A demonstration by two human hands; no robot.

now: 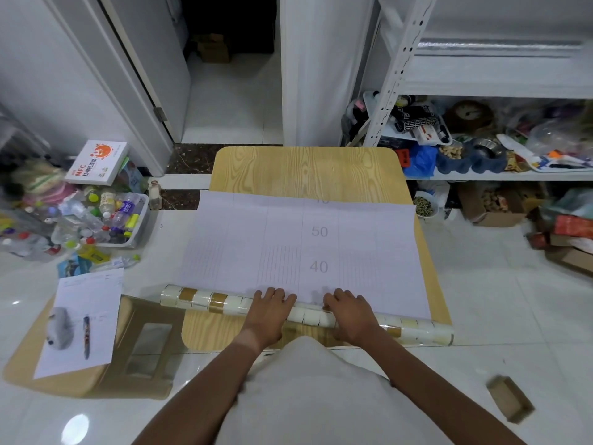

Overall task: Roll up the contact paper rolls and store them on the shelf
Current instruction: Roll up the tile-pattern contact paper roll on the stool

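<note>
Hands, left hand (269,308) and right hand (348,311), fingers flat on contact paper roll (205,298) at table's (305,168) near edge.

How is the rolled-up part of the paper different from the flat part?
The roll is a tube showing cream and brown tiles; the flat sheet is pale, with grid lines and the numbers 40 and 50. Both hands, left and right, rest on the roll, not the sheet. Both are one paper on the table.

Place: a lived-in home, a room used for storage.
Floor: glossy white tiles (481,284), an open doorway (231,91) leading to another room.
Shelving: a white metal rack (398,75) crammed with household odds, pet bowls (468,157) among them.
Clutter: a bin of plastic bottles (106,220), cardboard boxes (491,207) on the floor.
Worktop: a low wood-grain table (305,168).
</note>
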